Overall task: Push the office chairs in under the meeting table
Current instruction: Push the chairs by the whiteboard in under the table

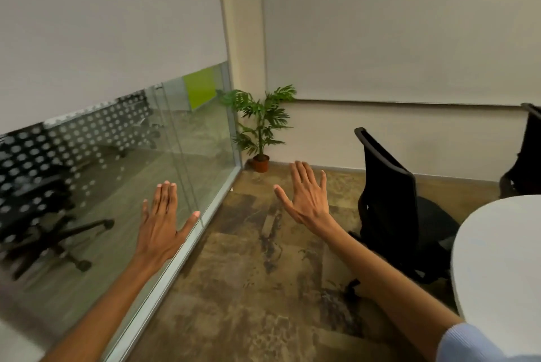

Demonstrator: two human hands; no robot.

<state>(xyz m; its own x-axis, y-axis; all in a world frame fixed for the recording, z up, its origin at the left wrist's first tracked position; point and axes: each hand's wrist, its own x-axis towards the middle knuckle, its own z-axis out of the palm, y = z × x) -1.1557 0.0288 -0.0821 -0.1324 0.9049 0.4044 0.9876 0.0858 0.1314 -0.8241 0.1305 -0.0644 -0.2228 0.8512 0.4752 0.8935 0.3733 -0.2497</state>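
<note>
Black mesh office chair (pixel 389 200) on the right faces the white meeting table (pixel 497 259), seat partly tucked under.
Left hand (pixel 159 224) and right hand (pixel 304 194) hover flat, fingers spread, holding nothing (push squarely at the backrest); open carpet (pixel 234 288) by the glass partition (pixel 117 171) gives walking room.

Chairs (pixel 389 203) black; surface (pixel 503 259) white; carpet (pixel 251 288) mottled brown; plant (pixel 262 118) green, pot (pixel 260 163) terracotta; sleeve (pixel 468 345) pale blue.
</note>
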